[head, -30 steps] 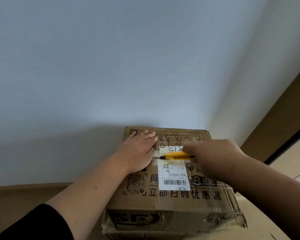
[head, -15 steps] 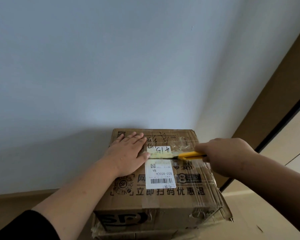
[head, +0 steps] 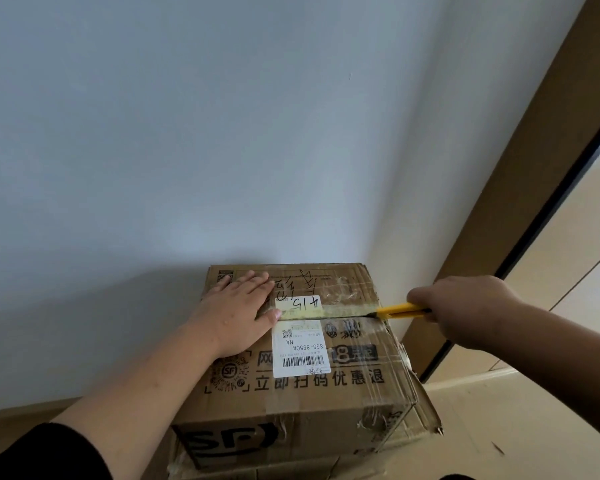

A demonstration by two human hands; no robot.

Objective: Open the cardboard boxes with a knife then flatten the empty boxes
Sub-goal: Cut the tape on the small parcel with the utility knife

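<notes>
Cardboard fills the lower middle of our view: the cardboard box (head: pixel 291 368) sits against the white wall (head: pixel 222 133), on top of what looks like another flattened or crushed carton (head: pixel 426 417) whose edge sticks out beneath it on the right. We cannot see how far that lower piece extends, since the bottom of the frame cuts it off.

Our left hand (head: pixel 238 313) lies flat on the box top, fingers straight and together, pressing down; the fingertips reach toward the handwritten marks, and the thumb ends right at the left end of the taped seam (head: pixel 329 310). Just beyond the thumb tip sits the small white sticker marked "415" (head: pixel 300 302), and below it the larger shipping label (head: pixel 300 351) with its barcode.

Our right hand (head: pixel 465 310) is curled tightly round the yellow knife (head: pixel 400 310). Only the front part of the handle shows ahead of the knuckles; the rest is buried in the fist. The blade itself is too thin and dark for us to make out clearly, but the tip meets the seam at the box's right edge, well apart from the left thumb.

Clear tape glares over the right half of the top, blurring the print under it. To the right, a brown door frame (head: pixel 534 202) runs diagonally, and pale floor (head: pixel 499 427) lies beneath our right forearm. Our left sleeve (head: pixel 49 455) is dark and partly cropped.
</notes>
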